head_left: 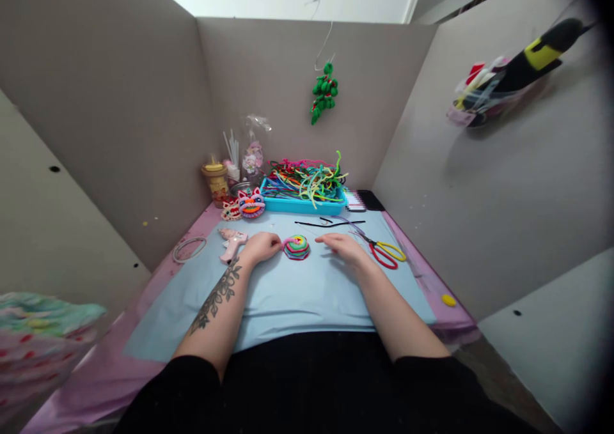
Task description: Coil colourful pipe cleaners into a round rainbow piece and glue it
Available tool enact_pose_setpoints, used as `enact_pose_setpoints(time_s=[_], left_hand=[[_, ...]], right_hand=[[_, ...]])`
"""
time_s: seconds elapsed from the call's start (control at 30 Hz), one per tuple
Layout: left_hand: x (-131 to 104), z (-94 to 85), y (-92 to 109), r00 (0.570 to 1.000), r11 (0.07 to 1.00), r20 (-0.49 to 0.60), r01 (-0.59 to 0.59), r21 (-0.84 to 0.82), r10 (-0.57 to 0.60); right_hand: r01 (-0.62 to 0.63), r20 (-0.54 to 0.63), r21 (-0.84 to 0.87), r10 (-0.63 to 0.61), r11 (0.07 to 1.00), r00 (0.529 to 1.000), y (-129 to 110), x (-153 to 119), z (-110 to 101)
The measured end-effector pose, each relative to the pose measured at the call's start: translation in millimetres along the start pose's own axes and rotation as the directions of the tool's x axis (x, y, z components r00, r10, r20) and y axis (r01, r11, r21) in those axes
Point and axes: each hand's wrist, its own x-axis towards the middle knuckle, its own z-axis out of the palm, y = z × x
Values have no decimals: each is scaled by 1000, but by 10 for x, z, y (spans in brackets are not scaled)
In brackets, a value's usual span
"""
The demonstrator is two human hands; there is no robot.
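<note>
A small round coil of fuzzy pipe cleaners (297, 248), in pink, yellow, green and blue bands, lies on the pale blue cloth between my hands. My left hand (261, 247) is at its left side, thumb and fingers pinched together on a pink pipe cleaner end that sticks out from the coil. On the other side, my right hand (341, 247) is apart from the coil, palm inward, with fingers stretched out and nothing in them. A pink glue gun (233, 245) lies beside my left wrist. Scissors (384, 253) with red and yellow handles rest right of my right hand.
A blue tray (307, 205) heaped with pipe cleaners stands at the back. Two fuzzy lion-like faces (251, 204) sit left of it. Black pipe cleaners (330, 223) lie before the tray. Grey panels (288, 57) enclose the table; a tool holder (484, 98) hangs at right.
</note>
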Motion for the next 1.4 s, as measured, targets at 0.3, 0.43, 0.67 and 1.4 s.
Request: enact_pose_setpoints(time_s=[0.3, 0.43, 0.67, 1.4], left_hand=[[-2, 7, 24, 1000, 1000, -13, 14, -13, -14], [-8, 2, 38, 999, 999, -6, 38, -22, -38], [0, -3, 28, 1000, 1000, -8, -8, -3, 8], [-24, -30, 24, 1000, 1000, 3, -18, -9, 18]], right_hand=[[-8, 29, -705, 40, 709, 999, 172, -96, 18], [24, 26, -713, -8, 701, 1000, 120, -202, -25], [-27, -125, -154, 8, 988, 992, 16, -273, -259], [279, -268, 44, -258, 959, 928, -81, 215, 473]])
